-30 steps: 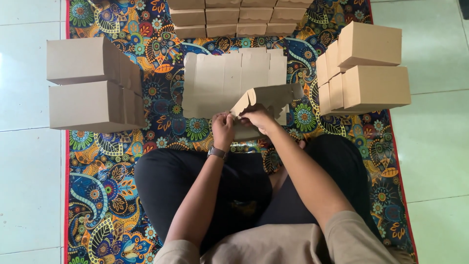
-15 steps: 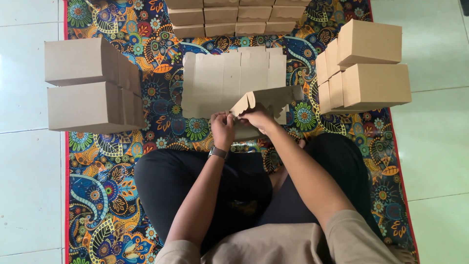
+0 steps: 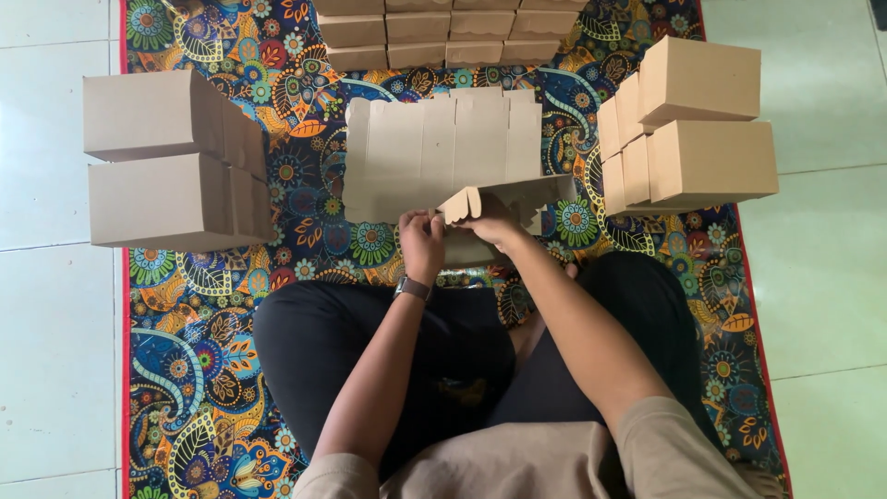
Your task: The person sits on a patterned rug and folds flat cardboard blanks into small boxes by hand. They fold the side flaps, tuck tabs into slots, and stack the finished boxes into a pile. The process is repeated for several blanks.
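I sit cross-legged on a patterned rug (image 3: 305,194). A half-folded brown cardboard box (image 3: 517,199) lies in front of my knees. My left hand (image 3: 421,242), with a watch on the wrist, grips the box's near left edge. My right hand (image 3: 492,222) holds a raised flap of the same box (image 3: 459,203). Just beyond it lies a stack of flat, unfolded box blanks (image 3: 443,148).
Two stacked folded boxes (image 3: 171,157) stand at the left, and several more (image 3: 693,129) at the right. Rows of folded boxes (image 3: 443,32) lie at the far end of the rug. Pale floor tiles (image 3: 55,277) surround the rug.
Both hands stay on the box; the flap under my right hand has shifted slightly. Little else differs.
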